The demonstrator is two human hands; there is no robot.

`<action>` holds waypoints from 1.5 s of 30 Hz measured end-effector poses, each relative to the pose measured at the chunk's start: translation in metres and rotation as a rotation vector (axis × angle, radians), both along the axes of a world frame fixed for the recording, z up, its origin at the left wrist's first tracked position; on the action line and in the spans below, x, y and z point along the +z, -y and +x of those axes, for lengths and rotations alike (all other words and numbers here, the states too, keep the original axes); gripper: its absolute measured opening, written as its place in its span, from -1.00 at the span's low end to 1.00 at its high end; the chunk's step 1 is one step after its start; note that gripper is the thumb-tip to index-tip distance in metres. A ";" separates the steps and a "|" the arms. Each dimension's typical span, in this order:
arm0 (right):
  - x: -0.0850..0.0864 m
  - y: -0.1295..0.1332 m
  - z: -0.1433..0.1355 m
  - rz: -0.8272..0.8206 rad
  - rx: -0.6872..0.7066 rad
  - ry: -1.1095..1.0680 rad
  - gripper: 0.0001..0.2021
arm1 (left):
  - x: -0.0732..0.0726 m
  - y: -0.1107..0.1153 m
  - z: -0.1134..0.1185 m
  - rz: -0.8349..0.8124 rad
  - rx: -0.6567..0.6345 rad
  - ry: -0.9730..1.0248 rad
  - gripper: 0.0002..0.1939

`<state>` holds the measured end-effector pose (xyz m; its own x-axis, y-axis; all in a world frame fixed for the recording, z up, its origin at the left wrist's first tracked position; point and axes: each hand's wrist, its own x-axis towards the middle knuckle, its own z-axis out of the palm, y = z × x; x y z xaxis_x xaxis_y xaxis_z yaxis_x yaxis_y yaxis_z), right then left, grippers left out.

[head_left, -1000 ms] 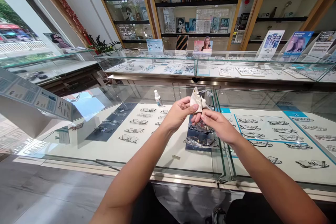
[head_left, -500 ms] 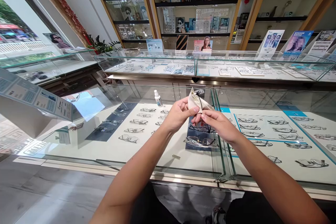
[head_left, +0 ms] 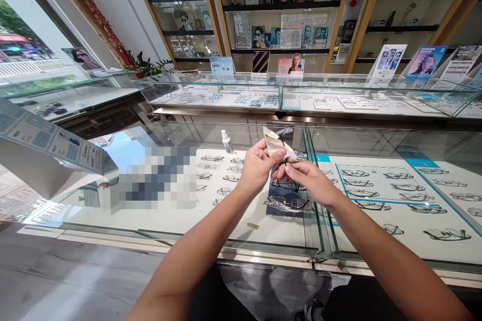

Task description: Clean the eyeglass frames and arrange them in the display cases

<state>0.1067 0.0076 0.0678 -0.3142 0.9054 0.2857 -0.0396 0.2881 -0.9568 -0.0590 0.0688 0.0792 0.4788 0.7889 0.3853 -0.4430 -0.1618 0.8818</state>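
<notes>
Above the glass counter, my left hand [head_left: 256, 164] is closed on a bunched off-white cloth [head_left: 274, 141], its thumb pressing the fold. A thin dark rim, apparently of a pair of eyeglasses [head_left: 282, 136], shows along the cloth; most of it is covered. My right hand [head_left: 308, 176] pinches at the lower right of this bundle, fingers against the eyeglasses and the cloth edge. The two hands nearly meet. Beneath them, inside the case, gold-rimmed glasses [head_left: 288, 204] lie on a dark blue panel. Beyond my left hand a white spray bottle [head_left: 227, 142] stands upright.
The glass display case [head_left: 241, 248] runs across in front of me, with rows of glasses in it. A folded sign [head_left: 56, 145] stands on the left. Behind is a second glass counter [head_left: 226, 110] carrying several display cards. A small flat piece [head_left: 252, 225] lies near the front edge.
The cloth has shifted slightly left and its fold has changed, with the top corner now tipped further left. Both hands have moved a little left and remain on the bundle.
</notes>
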 end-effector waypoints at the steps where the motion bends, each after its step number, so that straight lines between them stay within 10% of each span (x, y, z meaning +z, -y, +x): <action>1: 0.000 0.000 -0.001 0.001 0.000 0.006 -0.55 | -0.001 0.000 0.001 -0.015 0.023 0.018 -0.60; 18: 0.001 -0.001 0.014 -0.026 -0.075 -0.053 -0.62 | 0.005 -0.013 -0.009 0.036 -0.124 -0.026 -0.49; 27: 0.005 0.005 0.000 0.040 -0.028 0.028 -0.58 | -0.001 -0.003 -0.002 -0.016 0.101 -0.024 -0.49; 32: 0.004 0.004 0.004 0.059 -0.087 0.029 -0.59 | -0.001 -0.011 -0.002 -0.092 0.000 0.016 -0.42; 45: 0.011 -0.003 0.018 0.045 -0.262 -0.338 -0.73 | -0.006 -0.017 0.001 -0.138 0.007 -0.013 -0.40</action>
